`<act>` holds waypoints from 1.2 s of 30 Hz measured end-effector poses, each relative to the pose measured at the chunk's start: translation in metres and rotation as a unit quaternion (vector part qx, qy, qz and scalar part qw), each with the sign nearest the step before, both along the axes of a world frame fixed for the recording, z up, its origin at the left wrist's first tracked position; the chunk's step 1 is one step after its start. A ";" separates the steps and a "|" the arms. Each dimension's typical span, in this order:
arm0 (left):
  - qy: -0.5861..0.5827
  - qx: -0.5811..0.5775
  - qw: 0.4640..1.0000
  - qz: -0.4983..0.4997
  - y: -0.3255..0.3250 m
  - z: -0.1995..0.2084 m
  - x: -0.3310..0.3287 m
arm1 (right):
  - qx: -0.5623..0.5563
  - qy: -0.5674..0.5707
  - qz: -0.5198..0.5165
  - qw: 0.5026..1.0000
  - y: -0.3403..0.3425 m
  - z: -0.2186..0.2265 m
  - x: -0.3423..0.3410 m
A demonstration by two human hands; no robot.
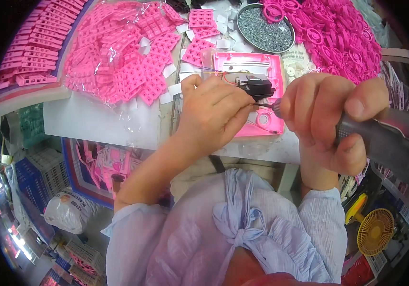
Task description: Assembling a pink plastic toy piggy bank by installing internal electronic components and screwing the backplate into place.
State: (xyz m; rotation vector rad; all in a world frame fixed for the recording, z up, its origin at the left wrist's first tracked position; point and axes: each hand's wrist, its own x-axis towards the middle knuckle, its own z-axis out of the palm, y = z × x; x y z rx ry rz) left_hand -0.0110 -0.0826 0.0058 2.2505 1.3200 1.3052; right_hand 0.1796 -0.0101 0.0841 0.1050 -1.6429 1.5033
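At far left, slim pink plastic strips (37, 47) are stacked in rows; below, a white sack (71, 209) stands near blue and white plastic baskets (42, 171). Next to the strips, a clear plastic bag (87, 71) spills pink grid-shaped pieces (159, 52) across the bench (99, 119), with white paper slips (167, 98) scattered among them. The left hand (216, 107) is over the near left part of an open pink plastic casing (277, 81), which lies on the bench in front of the person. Its fingers are curled and bunched, the thumb and index tips at the end of a screwdriver bit (264, 105); I cannot tell whether they pinch anything small there. Just beyond those fingertips, a black block-shaped part (257, 88) sits over the casing, with thin wires (226, 78) running to its left. Beyond the casing, a round tray (257, 47) holds small grey metal pieces (264, 28). The right hand (331, 119) wraps around a dark power screwdriver (388, 143), its bit pointing left. Beyond this hand, magenta ring-shaped pieces (342, 38) are heaped high; at lower right is a yellow fan (376, 231).
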 end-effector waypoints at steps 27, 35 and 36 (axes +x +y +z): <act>0.102 -0.016 0.991 0.082 -0.005 -0.026 -0.018 | -0.003 -0.006 -0.070 0.998 0.019 -0.046 -0.034; 0.073 -0.011 0.996 0.046 -0.005 -0.035 -0.017 | 0.001 -0.050 -0.112 0.992 0.008 -0.034 -0.051; 0.068 -0.011 0.997 0.043 -0.005 -0.035 -0.017 | 0.010 -0.057 -0.100 0.993 0.010 -0.034 -0.052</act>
